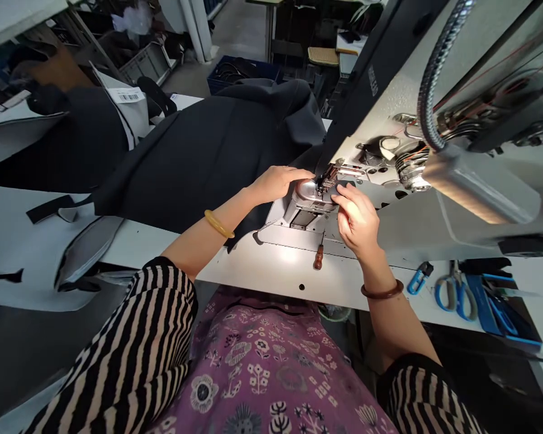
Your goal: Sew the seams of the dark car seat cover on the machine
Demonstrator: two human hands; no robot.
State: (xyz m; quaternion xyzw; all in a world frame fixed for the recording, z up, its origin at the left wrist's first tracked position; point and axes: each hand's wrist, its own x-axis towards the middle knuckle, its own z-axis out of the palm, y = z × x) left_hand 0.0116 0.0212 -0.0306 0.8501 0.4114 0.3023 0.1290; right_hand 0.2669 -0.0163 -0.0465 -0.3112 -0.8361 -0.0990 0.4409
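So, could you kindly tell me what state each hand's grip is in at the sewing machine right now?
Left hand: open, fingers reaching toward the presser foot, no hold visible.
Right hand: closed, pinching a small dark fabric piece.

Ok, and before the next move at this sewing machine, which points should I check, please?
1. Left hand beside the presser foot: ok, it sits right by it.
2. Right hand away from the presser foot: not ok, its fingertips are very close.
3. Black fabric lying under the presser foot: cannot tell, the hands hide that spot.
4. Bulk of the black fabric supported: ok, most lies on the white table.
5. Wooden-handled screwdriver apart from the hands: ok, it lies below them, not touching.
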